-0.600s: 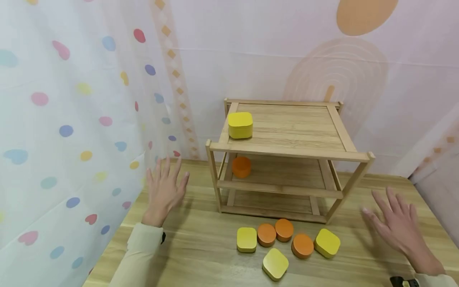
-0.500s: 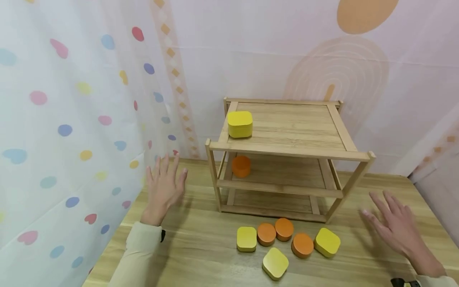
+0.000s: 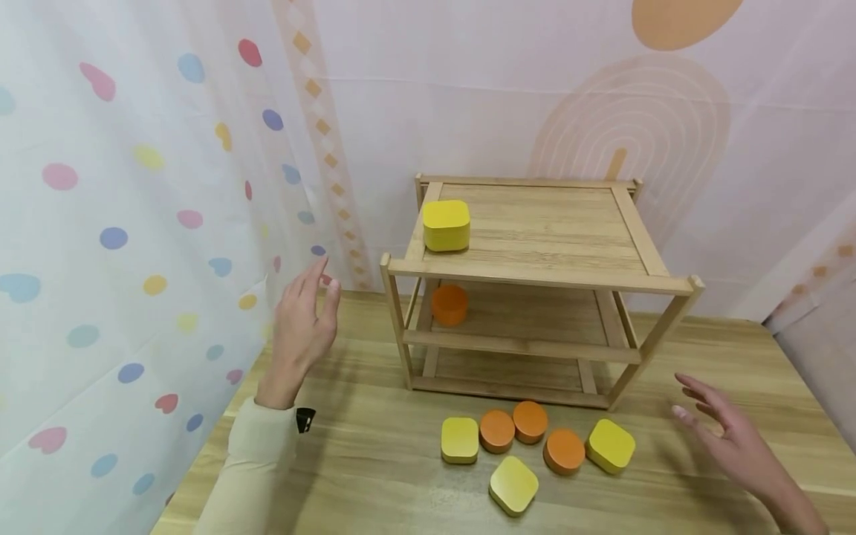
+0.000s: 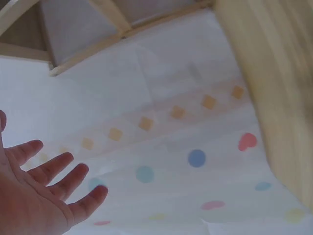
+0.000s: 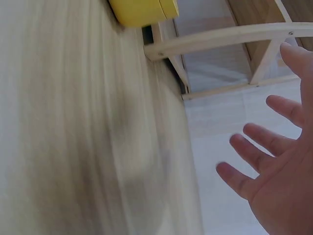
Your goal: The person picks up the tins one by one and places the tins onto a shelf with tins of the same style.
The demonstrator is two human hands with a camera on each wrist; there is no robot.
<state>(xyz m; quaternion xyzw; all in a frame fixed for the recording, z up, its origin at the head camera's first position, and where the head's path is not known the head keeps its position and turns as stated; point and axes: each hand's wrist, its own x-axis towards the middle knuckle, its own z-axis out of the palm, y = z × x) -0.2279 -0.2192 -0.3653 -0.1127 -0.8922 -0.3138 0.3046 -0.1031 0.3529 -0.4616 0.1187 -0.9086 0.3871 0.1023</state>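
Note:
My left hand (image 3: 302,331) hovers left of the wooden rack, fingers extended and holding nothing; the left wrist view shows its fingers spread. On the other side, my right hand (image 3: 732,446) is over the table to the right of the rack, also with nothing in it. The three-level wooden rack (image 3: 535,279) has a yellow rounded-square box (image 3: 446,225) at the left of its top shelf. An orange round box (image 3: 449,305) sits at the left of the middle shelf. In front lie three yellow boxes, one being the nearest (image 3: 513,486), and three orange round boxes, including the rightmost (image 3: 564,451).
The wood-grain table (image 3: 374,461) extends around the rack. A patterned curtain (image 3: 154,223) hangs at the left and behind the rack, close to its back edge. A grey surface (image 3: 825,349) borders the table on the right.
Both hands have turned from palm-down toward thumb-up. The left hand has risen slightly in the view. The head view has shifted a little; the boxes and rack stay put.

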